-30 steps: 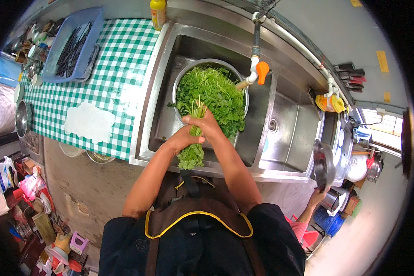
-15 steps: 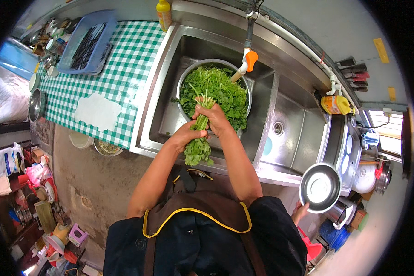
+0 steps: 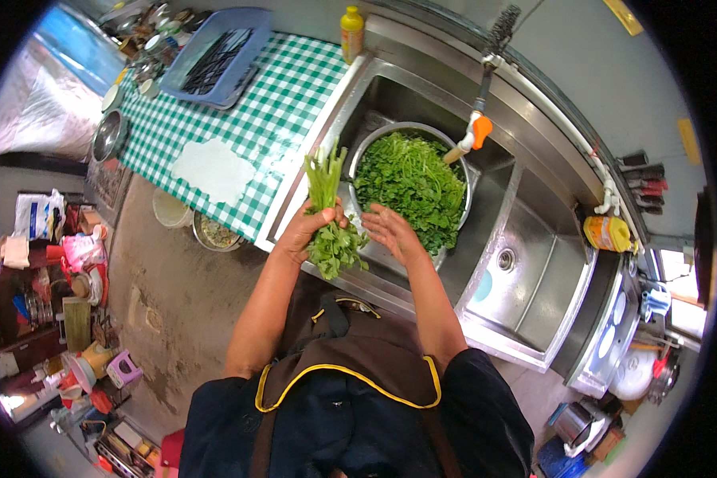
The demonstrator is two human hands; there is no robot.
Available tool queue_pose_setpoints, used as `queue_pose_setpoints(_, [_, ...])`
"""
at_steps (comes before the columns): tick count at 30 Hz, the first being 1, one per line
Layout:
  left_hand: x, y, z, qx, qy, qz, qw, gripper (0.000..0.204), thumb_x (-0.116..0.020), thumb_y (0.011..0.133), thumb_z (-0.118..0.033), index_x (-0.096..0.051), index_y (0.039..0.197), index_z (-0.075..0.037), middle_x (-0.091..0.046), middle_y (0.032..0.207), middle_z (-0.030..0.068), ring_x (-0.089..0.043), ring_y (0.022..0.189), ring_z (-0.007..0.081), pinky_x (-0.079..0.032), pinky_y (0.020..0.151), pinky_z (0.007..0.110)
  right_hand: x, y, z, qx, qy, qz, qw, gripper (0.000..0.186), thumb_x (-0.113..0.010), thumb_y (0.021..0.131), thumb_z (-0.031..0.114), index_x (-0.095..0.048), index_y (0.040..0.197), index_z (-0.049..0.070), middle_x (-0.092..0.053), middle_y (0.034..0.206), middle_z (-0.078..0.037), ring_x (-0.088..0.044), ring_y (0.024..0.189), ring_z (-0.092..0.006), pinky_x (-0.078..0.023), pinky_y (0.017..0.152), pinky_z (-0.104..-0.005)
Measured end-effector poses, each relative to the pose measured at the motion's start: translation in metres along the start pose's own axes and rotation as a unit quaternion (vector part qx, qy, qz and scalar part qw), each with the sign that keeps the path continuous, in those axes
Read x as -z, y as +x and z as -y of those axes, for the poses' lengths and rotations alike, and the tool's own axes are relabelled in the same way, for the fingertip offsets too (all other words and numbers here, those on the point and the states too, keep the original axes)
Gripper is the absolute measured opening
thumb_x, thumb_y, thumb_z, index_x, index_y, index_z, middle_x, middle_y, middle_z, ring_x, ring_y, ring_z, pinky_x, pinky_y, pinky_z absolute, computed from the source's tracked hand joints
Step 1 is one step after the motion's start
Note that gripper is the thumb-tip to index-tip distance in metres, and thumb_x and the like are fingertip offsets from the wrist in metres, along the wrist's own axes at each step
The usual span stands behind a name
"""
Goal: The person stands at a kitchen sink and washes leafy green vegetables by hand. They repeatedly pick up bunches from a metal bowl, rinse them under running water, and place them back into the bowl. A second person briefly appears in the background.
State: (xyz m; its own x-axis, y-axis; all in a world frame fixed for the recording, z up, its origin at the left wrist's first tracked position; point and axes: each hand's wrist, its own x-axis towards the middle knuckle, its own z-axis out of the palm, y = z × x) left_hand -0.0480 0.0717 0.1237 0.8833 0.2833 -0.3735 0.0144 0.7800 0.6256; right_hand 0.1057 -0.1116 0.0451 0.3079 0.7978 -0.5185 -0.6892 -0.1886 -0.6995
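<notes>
My left hand (image 3: 299, 233) is closed around a bunch of leafy greens (image 3: 324, 179) with long pale stems, like coriander or celery. The stems point away from me over the sink's left edge, and the leaves hang toward me below the fist. Just to the right, my right hand (image 3: 397, 233) is empty, its fingers stretched out and slightly apart. Beyond it a round metal basin (image 3: 354, 159) sits in the left bowl of the steel sink (image 3: 381, 78), heaped with the same greens (image 3: 410, 191). The white tap (image 3: 464, 146) with an orange handle reaches over the basin.
Left of the sink, a green checked tablecloth (image 3: 283, 95) covers a table with a blue tray (image 3: 207, 94) of dark sticks and a yellow bottle (image 3: 352, 36). A second sink bowl (image 3: 534, 279) lies right. Containers (image 3: 171, 209) stand below the table edge.
My right hand has let go of the greens and opened. My left hand has carried the bunch left, away from the basin. The view has shifted, and another person's hand with a metal pan has left it.
</notes>
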Motion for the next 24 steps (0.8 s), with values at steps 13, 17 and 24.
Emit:
queue_pose_setpoints(13, [0.086, -0.077, -0.059, -0.277, -0.166, -0.120, 0.939, 0.034, -0.074, 0.085, -0.012, -0.056, 0.112, -0.006, -0.062, 0.090, 0.0045, -0.061, 0.091, 0.0205, -0.052, 0.081, 0.036, -0.054, 0.021, -0.083, -0.046, -0.239, 0.040, 0.969, 0.044, -0.069, 0.088, 0.025, -0.059, 0.121, -0.002, -0.067, 0.104, -0.013, -0.064, 0.092, -0.0176, -0.050, 0.083, -0.0297])
queue_pose_setpoints(17, [0.135, -0.116, -0.083, -0.335, -0.105, -0.243, 0.904, 0.032, -0.073, 0.085, -0.010, -0.057, 0.112, -0.005, -0.063, 0.088, 0.0044, -0.063, 0.087, 0.0203, -0.053, 0.077, 0.035, -0.073, 0.030, -0.086, 0.047, -0.364, 0.023, 0.930, 0.047, -0.070, 0.086, 0.023, -0.058, 0.122, -0.004, -0.065, 0.111, -0.015, -0.063, 0.098, -0.0216, -0.050, 0.087, -0.0326])
queue_pose_setpoints(24, [0.241, -0.154, -0.139, -0.314, -0.076, -0.390, 0.862, 0.028, -0.068, 0.085, -0.007, -0.057, 0.111, -0.004, -0.064, 0.090, 0.0072, -0.065, 0.083, 0.0218, -0.055, 0.074, 0.037, -0.102, 0.062, -0.101, 0.054, -0.452, -0.041, 0.890, 0.060, -0.073, 0.083, 0.026, -0.053, 0.130, -0.006, -0.060, 0.126, -0.021, -0.059, 0.114, -0.0295, -0.045, 0.099, -0.0377])
